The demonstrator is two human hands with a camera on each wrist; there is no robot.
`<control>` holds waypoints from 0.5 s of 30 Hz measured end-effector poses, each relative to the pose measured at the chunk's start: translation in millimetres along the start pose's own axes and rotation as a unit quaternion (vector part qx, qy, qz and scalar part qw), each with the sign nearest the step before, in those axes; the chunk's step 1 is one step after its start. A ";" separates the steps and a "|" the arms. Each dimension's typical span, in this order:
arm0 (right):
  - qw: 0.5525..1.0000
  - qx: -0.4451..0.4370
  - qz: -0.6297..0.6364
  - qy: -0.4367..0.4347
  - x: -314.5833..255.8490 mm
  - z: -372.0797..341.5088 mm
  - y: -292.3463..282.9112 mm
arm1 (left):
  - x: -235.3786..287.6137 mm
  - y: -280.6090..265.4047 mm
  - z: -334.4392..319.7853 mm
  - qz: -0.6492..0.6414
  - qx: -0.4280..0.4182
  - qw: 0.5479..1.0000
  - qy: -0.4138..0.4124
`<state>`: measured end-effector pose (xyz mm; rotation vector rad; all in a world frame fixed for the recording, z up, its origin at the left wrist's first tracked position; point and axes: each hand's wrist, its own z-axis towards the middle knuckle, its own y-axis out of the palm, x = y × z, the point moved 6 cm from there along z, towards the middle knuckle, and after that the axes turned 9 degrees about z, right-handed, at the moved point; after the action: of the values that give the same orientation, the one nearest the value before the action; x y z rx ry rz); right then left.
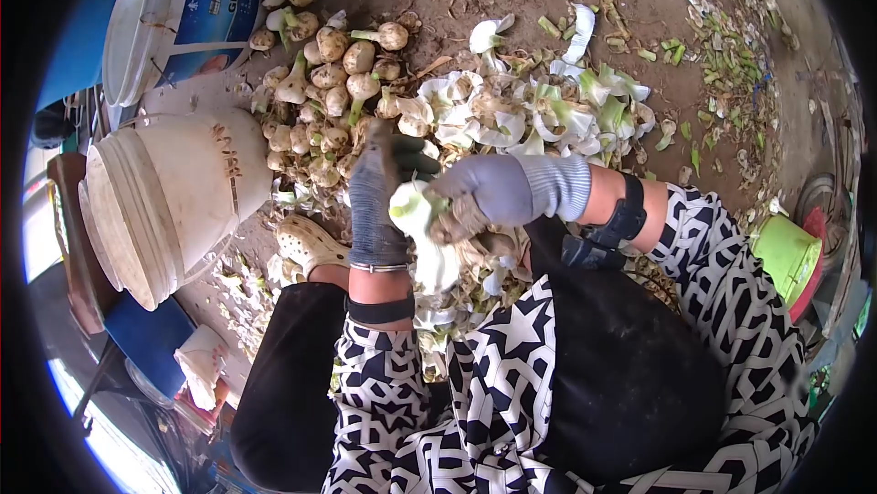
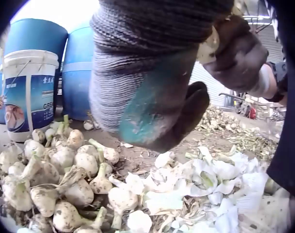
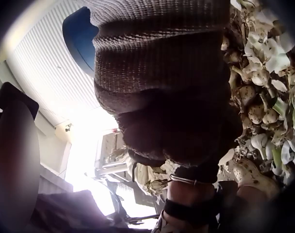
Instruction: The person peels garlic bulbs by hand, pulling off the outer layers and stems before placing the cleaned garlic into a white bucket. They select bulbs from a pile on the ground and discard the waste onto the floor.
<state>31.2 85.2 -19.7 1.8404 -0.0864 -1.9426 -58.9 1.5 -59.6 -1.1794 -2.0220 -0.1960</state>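
The pale garlic bulb (image 1: 411,208) sits at the fingertips of the gloved right hand (image 1: 498,190), pinched between thumb and fingers; the gloved left hand (image 1: 384,165) bends its fingers just beside it, their grip impossible to tell; the blue-labelled white bucket (image 1: 206,24) and plain white bucket (image 1: 183,197) hide their contents.

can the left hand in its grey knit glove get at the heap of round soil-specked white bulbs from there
Probably yes: the left hand is raised near the edge of the heap of bulbs, with nothing visible between them.
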 end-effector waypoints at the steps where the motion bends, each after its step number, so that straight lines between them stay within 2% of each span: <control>1: 0.950 0.062 0.280 0.125 32.7 -1.6 -7.1 | 4.6 -8.5 -2.9 -0.028 0.067 0.997 0.002; 2: 0.939 0.135 0.300 0.097 34.1 -8.3 -19.3 | 7.0 -17.1 -5.8 -0.057 0.134 0.989 0.005; 4: 0.967 0.173 0.152 0.110 35.7 -10.6 -38.1 | 7.0 -14.7 -9.0 -0.233 0.058 0.966 0.092; 6: 0.953 0.205 0.174 0.138 41.2 -14.9 -42.3 | 8.5 -3.8 -22.7 -0.329 0.013 0.935 0.133; 7: 0.952 0.211 0.177 0.133 43.2 -13.1 -42.5 | 11.3 0.6 -28.9 -0.251 0.016 0.952 0.174; 8: 0.952 0.215 0.180 0.127 44.8 -11.0 -41.6 | 5.4 -0.7 -31.6 -0.058 0.032 0.979 0.193; 9: 0.952 0.212 0.180 0.126 46.4 -9.4 -40.1 | 6.4 -0.2 -32.7 -0.057 0.036 0.979 0.193; 11: 0.944 0.193 0.240 0.121 49.7 -9.8 -35.2 | 5.5 1.8 -28.0 -0.140 0.049 0.980 0.131; 12: 0.938 0.184 0.269 0.119 49.1 -12.2 -33.3 | 0.8 2.0 -12.5 -0.379 -0.011 0.912 0.157; 13: 0.925 0.218 0.270 0.155 46.0 -25.9 -37.3 | -7.2 0.5 -4.3 -0.461 -0.034 0.874 0.150; 14: 0.980 0.163 0.114 0.029 35.0 -35.4 -41.9 | 0.7 0.6 -3.9 -0.539 -0.057 0.828 0.140; 15: 0.941 0.197 0.189 0.202 22.4 -50.6 -41.5 | 5.1 -3.7 -6.0 -0.628 -0.110 0.763 0.108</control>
<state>68.1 127.3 -60.3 2.2392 -0.6855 -1.3231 -59.9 -0.1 -51.1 0.2982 -2.2695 -1.1747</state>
